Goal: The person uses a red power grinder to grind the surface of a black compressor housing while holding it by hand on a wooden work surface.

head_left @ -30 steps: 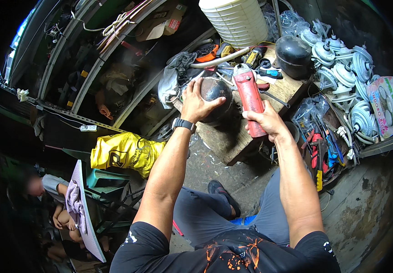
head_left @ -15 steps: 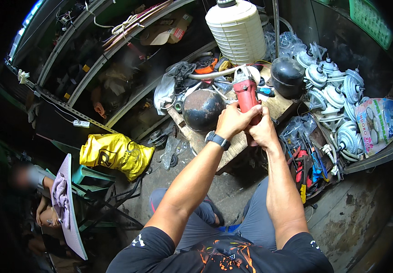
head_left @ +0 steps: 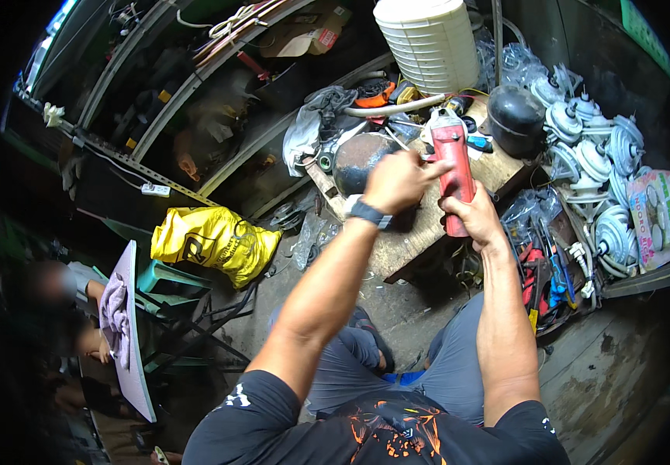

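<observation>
Red angle grinder (head_left: 457, 183) is grasped in the right hand (head_left: 476, 218); left hand (head_left: 397, 183) blurs alongside, its grip unclear.

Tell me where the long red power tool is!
In the head view, the long red power tool is right of centre, in the right hand, beside the left hand, over the worn wooden worktop.

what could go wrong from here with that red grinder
The right grip holds the red angle grinder near its lower end, so its metal head might tip. The rusty black round vessel beside the left grip might roll on the wooden bench if knocked.
</observation>
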`<state>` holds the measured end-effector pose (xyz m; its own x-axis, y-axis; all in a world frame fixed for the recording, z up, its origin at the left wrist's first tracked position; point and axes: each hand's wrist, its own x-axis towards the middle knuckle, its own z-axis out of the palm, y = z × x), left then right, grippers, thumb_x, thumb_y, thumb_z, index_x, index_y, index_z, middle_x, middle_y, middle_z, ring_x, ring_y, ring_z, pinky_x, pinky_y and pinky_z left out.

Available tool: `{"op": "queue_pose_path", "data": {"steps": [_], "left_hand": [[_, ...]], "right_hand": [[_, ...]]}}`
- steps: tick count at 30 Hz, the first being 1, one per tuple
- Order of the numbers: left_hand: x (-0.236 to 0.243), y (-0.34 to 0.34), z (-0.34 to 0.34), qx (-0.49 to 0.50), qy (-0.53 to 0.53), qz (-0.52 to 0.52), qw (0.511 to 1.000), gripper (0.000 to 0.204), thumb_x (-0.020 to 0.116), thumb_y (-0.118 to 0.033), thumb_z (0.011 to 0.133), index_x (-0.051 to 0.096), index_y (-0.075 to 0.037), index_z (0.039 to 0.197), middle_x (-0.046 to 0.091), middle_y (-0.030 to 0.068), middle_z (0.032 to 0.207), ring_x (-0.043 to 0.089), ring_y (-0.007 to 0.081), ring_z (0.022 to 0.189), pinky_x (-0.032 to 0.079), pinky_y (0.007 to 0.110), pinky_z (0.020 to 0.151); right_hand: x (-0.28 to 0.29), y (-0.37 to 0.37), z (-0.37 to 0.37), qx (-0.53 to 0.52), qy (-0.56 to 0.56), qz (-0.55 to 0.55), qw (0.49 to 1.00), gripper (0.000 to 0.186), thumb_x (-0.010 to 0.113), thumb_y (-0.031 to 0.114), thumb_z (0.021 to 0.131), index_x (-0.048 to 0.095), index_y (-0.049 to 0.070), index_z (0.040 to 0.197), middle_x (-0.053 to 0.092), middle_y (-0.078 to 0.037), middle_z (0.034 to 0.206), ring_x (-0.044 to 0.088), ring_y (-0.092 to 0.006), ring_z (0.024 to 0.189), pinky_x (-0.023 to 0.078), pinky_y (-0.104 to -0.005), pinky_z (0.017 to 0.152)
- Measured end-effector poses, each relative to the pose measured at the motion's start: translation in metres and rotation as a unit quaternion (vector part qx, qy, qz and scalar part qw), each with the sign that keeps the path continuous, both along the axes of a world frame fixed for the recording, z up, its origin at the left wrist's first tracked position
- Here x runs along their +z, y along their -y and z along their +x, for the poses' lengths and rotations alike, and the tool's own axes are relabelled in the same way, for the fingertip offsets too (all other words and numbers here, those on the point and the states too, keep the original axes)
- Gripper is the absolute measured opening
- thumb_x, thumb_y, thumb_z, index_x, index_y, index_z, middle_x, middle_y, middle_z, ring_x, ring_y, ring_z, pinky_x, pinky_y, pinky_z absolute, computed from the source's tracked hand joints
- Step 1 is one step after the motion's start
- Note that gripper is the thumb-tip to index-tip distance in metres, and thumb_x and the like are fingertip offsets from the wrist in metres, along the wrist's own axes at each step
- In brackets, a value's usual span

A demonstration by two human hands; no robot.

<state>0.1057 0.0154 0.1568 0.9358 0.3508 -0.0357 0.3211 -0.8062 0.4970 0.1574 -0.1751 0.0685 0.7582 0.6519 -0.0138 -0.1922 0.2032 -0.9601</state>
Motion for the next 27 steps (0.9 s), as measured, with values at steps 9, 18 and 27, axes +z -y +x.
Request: {"op": "queue_pose_path", "data": {"steps": [9,18,27], "left_hand": [[-0.031,-0.124,-0.054,-0.143,0.110,0.195,0.964,0.135,0.099,-0.067,0.055,0.041,-0.015,0.165,0.030,0.0231,0.173,0.028,0.0505,0.158,0.031,0.060,0.129],[-0.038,-0.115,-0.049,-0.107,0.147,0.220,0.959,0.124,0.098,-0.063,0.059,0.047,-0.012,0.160,0.040,0.0241,0.166,0.039,0.0481,0.152,0.036,0.059,0.126],[-0.038,-0.113,-0.045,-0.093,0.148,0.213,0.961,0.124,0.098,-0.062,0.060,0.046,-0.011,0.160,0.039,0.0250,0.166,0.037,0.0499,0.151,0.035,0.061,0.125]], "right_hand": [[-0.004,-0.013,-0.008,0.018,-0.072,-0.011,0.997,0.039,0.086,0.011,0.080,0.065,0.003,0.112,0.068,-0.005,0.097,0.067,-0.0141,0.078,0.057,-0.0333,0.070],[0.009,-0.011,-0.007,0.040,-0.070,-0.021,0.997,0.031,0.081,0.013,0.086,0.063,0.005,0.111,0.065,-0.003,0.085,0.066,-0.0130,0.062,0.059,-0.0301,0.059],[-0.007,-0.021,-0.003,0.024,-0.052,-0.042,0.997,0.038,0.084,0.014,0.084,0.063,0.004,0.114,0.066,-0.004,0.088,0.066,-0.0133,0.065,0.059,-0.0308,0.061]]}}
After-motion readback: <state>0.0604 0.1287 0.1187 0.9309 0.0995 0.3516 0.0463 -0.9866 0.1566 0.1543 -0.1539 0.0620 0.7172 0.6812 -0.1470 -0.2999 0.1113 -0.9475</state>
